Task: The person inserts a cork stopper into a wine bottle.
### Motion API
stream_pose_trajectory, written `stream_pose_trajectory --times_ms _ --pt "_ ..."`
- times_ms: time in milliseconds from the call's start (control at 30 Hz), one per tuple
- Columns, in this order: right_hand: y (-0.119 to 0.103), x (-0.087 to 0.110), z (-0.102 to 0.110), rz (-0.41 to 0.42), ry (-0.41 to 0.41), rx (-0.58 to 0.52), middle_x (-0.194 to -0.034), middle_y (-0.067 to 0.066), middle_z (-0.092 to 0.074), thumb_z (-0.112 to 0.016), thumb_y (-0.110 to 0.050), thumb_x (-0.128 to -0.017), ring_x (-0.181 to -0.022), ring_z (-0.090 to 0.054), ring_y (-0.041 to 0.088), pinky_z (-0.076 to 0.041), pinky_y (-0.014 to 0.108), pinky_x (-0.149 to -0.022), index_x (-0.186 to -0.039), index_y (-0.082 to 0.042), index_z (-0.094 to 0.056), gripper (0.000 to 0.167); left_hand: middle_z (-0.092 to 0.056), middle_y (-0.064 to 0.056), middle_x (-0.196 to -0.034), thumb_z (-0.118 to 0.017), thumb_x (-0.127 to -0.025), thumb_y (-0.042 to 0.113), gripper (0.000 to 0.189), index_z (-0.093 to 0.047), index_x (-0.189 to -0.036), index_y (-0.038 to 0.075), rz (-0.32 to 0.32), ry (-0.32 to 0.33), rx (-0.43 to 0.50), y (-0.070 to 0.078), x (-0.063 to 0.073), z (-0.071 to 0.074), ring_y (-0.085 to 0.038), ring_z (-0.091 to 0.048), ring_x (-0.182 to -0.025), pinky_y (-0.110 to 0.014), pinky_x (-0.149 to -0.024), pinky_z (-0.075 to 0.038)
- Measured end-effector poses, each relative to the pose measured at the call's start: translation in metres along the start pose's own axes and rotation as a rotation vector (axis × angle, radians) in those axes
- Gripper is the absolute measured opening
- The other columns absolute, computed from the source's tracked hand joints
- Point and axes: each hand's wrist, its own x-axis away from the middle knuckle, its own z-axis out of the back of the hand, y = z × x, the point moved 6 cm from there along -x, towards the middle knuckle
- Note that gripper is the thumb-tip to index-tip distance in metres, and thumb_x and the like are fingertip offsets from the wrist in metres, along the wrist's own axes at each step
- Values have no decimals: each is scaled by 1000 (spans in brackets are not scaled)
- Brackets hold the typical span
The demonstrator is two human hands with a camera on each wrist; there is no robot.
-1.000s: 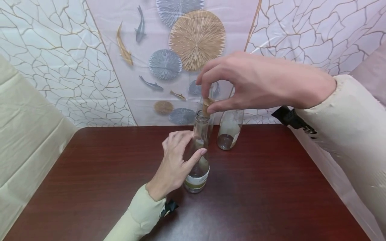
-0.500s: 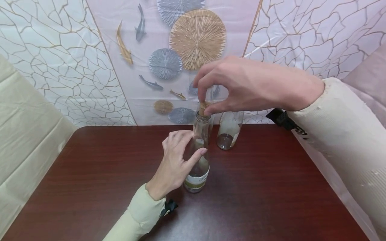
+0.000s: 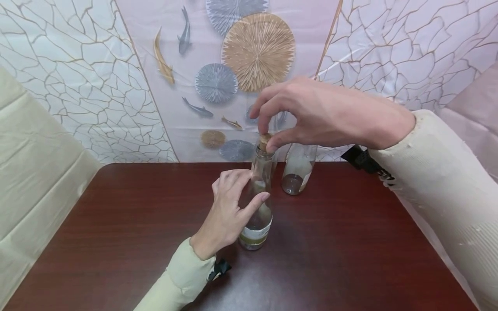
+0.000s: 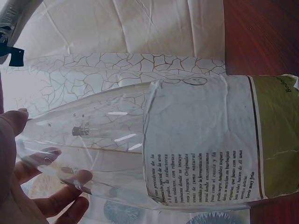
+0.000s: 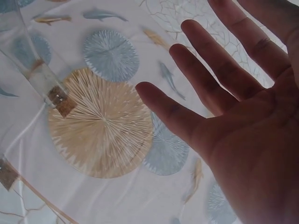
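A clear glass bottle (image 3: 264, 211) with a torn white and olive label stands upright on the table. My left hand (image 3: 227, 209) holds it round the body, thumb in front and fingers behind. In the left wrist view, printed text covers the bottle's label (image 4: 201, 154), and fingertips (image 4: 74, 186) show along the glass. At the bottle's mouth, the thumb and index finger of my right hand (image 3: 311, 112) pinch a cork (image 3: 264, 141), its lower end at the rim. The right wrist view shows the other fingers of my right hand (image 5: 233, 116) stretched out.
Behind the held bottle, to its right, another clear bottle (image 3: 298, 168) stands near the back edge of the dark red table (image 3: 330, 242). A corked bottle neck (image 5: 42, 77) and a second cork (image 5: 7, 173) appear in the right wrist view. A patterned backdrop (image 3: 218, 39) rises behind.
My right hand has moved slightly down and left, and the cork now stands straighter in the bottle's mouth. My left hand keeps its hold on the bottle.
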Motion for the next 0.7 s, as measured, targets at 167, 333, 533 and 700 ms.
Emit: stream_pose_trajectory --times_ms 167,333,533,700 --pt "2 0 -1 -7 11 -4 -128 -5 -67 -86 -23 -82 -125 -60 19 -46 43 -108 -86 -24 -74 13 -60 0 -131 -66 -98 41 37 -64 -126 17 -12 -4 -4 1 -1 0 -19 -44 -128 -54 -110 -24" --pt "4 -1 -3 4 31 -19 -127 -5 -67 -86 -20 -81 -128 -57 18 -45 41 -108 -85 -23 -74 13 -59 0 -130 -66 -98 43 35 -64 -125 20 -24 3 -4 1 -2 1 -19 -44 -127 -55 -108 -24" --pt "6 -1 -5 26 62 -33 -130 -4 -61 -87 -20 -81 -124 -55 19 -45 41 -106 -84 -23 -75 13 -58 1 -130 -65 -98 43 36 -64 -126 22 -17 -4 -4 0 -3 3 -18 -43 -127 -55 -109 -24" --pt "3 -1 -5 55 90 -27 -128 -2 -57 -87 -19 -80 -123 -52 19 -44 41 -105 -83 -23 -75 13 -58 0 -130 -65 -98 43 38 -64 -129 20 -11 -5 -5 0 -1 3 -18 -43 -127 -54 -110 -24"
